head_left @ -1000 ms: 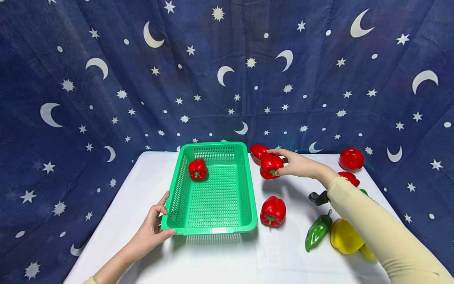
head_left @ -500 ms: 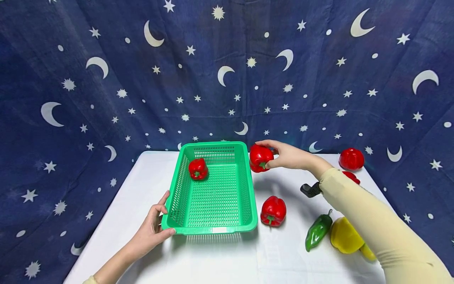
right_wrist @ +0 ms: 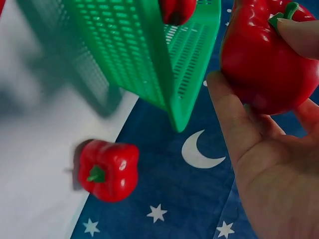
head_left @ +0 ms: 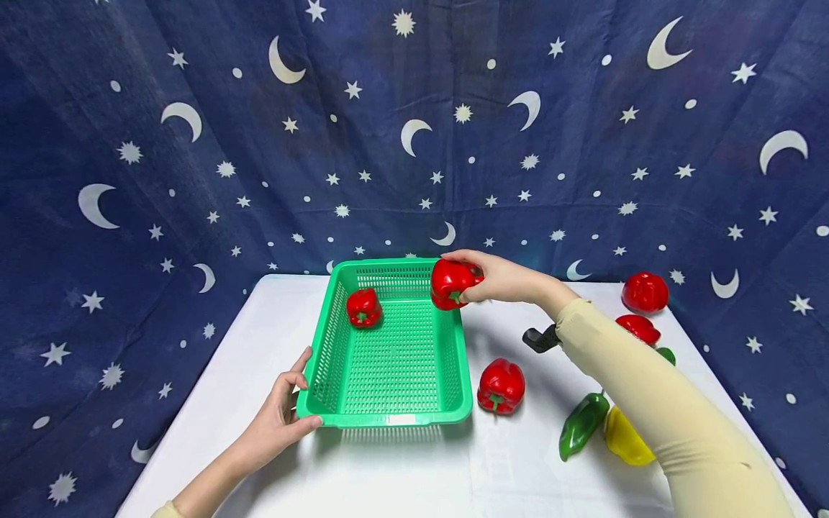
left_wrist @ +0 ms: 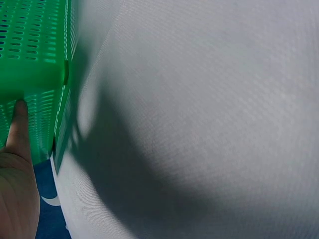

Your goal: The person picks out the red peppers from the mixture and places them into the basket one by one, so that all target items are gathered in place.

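Note:
My left hand (head_left: 275, 421) grips the near left corner of a green plastic basket (head_left: 363, 419), thumb on the front rim and fingers along the left side. In the left wrist view one finger (left_wrist: 19, 124) lies against the perforated wall. My right hand (head_left: 501, 279) holds a red bell pepper (head_left: 450, 283) above the basket's far right rim; the right wrist view shows the thumb beside its green stem (right_wrist: 286, 14). Inside the basket, near the left wall, sits another red bell pepper (head_left: 364, 308). A third red pepper (head_left: 501, 386) lies right of the basket.
Behind my right hand a red pepper (right_wrist: 109, 169) lies by the table's far edge. Farther right are a tomato-like red vegetable (head_left: 645, 293), a red pepper (head_left: 637, 328), a green pepper (head_left: 583, 426) and a yellow pepper (head_left: 627, 439), partly hidden by my sleeve. A star-patterned cloth (head_left: 414, 180) hangs behind.
My right hand has carried the red bell pepper leftward and slightly up, from beside the basket to over its far right rim. The left hand and basket have stayed in place.

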A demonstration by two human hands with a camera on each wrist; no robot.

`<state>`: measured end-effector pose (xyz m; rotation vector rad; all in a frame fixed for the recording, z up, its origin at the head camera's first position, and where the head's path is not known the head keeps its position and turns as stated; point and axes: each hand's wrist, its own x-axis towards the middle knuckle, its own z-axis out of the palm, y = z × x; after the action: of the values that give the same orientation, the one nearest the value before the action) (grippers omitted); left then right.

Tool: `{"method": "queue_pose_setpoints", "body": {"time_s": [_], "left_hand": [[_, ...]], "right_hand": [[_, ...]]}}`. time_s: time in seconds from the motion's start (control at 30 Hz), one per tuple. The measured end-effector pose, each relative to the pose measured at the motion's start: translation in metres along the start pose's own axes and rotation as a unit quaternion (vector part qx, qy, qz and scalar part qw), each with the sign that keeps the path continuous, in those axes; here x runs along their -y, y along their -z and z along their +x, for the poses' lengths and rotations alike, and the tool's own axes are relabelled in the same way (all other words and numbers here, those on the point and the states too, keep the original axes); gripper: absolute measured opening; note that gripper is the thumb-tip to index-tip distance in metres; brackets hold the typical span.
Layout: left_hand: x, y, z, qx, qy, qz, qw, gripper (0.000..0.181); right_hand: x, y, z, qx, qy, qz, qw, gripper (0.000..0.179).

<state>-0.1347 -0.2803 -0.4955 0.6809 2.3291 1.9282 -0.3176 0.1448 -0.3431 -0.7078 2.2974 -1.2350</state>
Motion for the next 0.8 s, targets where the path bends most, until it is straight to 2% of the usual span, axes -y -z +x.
{"method": "queue_pose_setpoints", "body": {"time_s": [0.2,0.5,0.8], "left_hand": [[-0.002,-0.001,0.001,0.006,-0.018,-0.009,0.9998,0.044],[0.001,0.0,-0.001,-0.001,0.001,-0.007,1.0,0.045],[0.001,0.0,-0.001,0.0,0.004,-0.005,1.0,0.045]], "right_hand": [[0.005,-0.006,0.011,0.002,-0.005,0.007,1.0,0.08],[0.012,-0.018,0.031,0.001,-0.004,-0.01,0.9999,0.08],[0.021,-0.029,0.049,-0.002,0.032,-0.024,0.9992,0.079]]}}
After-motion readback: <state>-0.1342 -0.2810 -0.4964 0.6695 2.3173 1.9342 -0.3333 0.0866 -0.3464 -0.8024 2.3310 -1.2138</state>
